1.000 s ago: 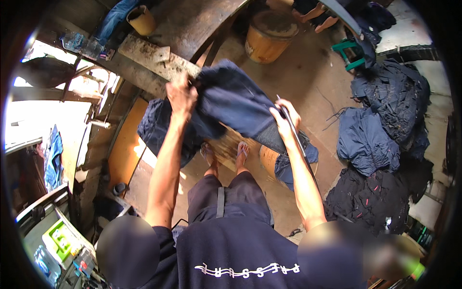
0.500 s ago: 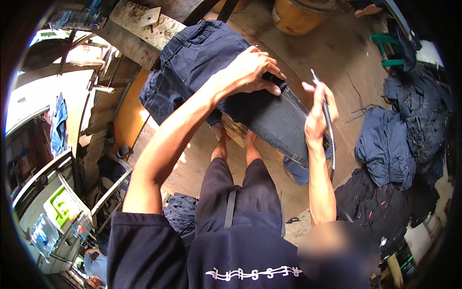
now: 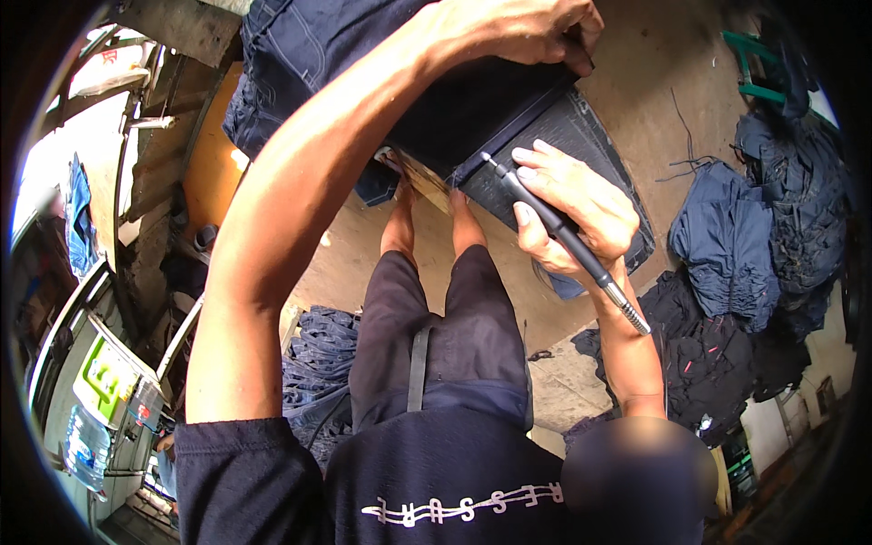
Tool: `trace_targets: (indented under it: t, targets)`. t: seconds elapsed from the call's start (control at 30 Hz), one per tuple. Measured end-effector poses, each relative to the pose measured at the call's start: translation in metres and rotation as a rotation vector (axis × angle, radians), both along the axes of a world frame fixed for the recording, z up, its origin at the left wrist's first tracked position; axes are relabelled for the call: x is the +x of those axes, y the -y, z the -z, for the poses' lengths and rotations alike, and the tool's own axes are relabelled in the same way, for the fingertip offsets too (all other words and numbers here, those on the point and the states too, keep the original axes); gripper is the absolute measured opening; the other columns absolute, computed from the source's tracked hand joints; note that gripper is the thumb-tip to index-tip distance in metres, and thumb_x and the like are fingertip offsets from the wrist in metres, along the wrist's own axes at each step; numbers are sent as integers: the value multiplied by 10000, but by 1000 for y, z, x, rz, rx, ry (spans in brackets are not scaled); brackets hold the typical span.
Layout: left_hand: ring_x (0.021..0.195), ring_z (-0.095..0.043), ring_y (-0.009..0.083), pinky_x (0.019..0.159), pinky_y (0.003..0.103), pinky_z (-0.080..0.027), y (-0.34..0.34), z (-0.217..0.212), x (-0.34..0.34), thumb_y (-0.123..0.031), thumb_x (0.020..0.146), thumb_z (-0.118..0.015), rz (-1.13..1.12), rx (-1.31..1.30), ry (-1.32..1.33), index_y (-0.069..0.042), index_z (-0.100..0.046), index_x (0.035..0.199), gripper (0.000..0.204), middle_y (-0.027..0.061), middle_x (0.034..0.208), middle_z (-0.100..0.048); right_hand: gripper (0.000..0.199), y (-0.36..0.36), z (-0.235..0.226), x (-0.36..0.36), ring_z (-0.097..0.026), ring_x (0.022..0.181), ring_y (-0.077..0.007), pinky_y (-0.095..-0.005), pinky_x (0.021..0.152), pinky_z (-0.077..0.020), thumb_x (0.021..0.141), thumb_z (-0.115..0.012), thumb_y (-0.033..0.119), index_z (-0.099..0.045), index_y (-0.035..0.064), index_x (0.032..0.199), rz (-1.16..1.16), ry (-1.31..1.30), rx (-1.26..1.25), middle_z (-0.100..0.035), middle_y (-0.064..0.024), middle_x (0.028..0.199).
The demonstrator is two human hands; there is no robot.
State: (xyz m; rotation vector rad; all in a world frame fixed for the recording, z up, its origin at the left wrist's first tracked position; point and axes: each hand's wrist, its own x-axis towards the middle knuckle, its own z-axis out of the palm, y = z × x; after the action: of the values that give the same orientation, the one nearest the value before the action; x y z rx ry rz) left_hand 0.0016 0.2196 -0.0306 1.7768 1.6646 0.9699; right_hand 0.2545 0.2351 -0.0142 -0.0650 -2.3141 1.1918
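Dark navy jeans (image 3: pixel 391 109) lie bunched at the top of the view, with one leg drawn over a worn black board (image 3: pixel 604 136). At their far edge my left hand (image 3: pixel 536 27) is closed, its fingers pinching the dark cloth. My right hand (image 3: pixel 586 204) is above the board, closed round a black pen-shaped rotary tool handpiece (image 3: pixel 581 250). The handpiece has a metal tip at its upper left and a spring at its lower right end. That tip is close to the edge of the jeans leg; whether it touches the cloth I cannot tell.
Blue trousers (image 3: pixel 724 245) and a pile of black garments (image 3: pixel 699 341) lie on the floor at the right. Ribbed blue cloth (image 3: pixel 322 359) lies by my legs. A green stool (image 3: pixel 754 68) stands far right; a green tray (image 3: pixel 102 386) and water bottles (image 3: pixel 88 445) are at the left.
My right hand has brought the handpiece left and turned its tip toward the jeans edge. My left hand has moved up and right with the cloth, and the view has shifted.
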Motion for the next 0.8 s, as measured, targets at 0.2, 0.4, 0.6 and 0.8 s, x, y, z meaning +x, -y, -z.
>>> trace_targets:
  t: [0.2,0.4,0.6,0.8]
  targets:
    - [819,-800,361,733,448,-615,-2,3,1,-158,808,-905,11,-9,23,-45,-836,919,173,188,847,-797,223,1,3,5,-844,939,-326,-486,968,-686,711,-817,-6,-815,-46,930,-51,2,41,-815,-165,892]
    - [828,-801,362,733,445,-614,4,1,4,-156,811,-903,-19,11,10,-41,-834,921,173,190,856,-797,206,2,2,3,-844,948,-326,-485,971,-685,731,-821,2,-815,-41,932,-66,8,63,-815,-159,892]
    - [825,-801,360,734,442,-614,9,-2,7,-153,814,-902,-12,-1,20,-41,-833,925,172,188,855,-797,200,2,5,2,-844,948,-323,-480,973,-683,746,-822,10,-812,-44,938,-62,-3,69,-814,-155,888]
    - [822,-800,359,735,439,-615,7,-1,5,-151,817,-900,-8,0,19,-41,-833,929,171,186,855,-797,207,-1,5,3,-845,955,-325,-479,970,-684,748,-827,16,-811,-48,944,-40,1,74,-814,-157,889]
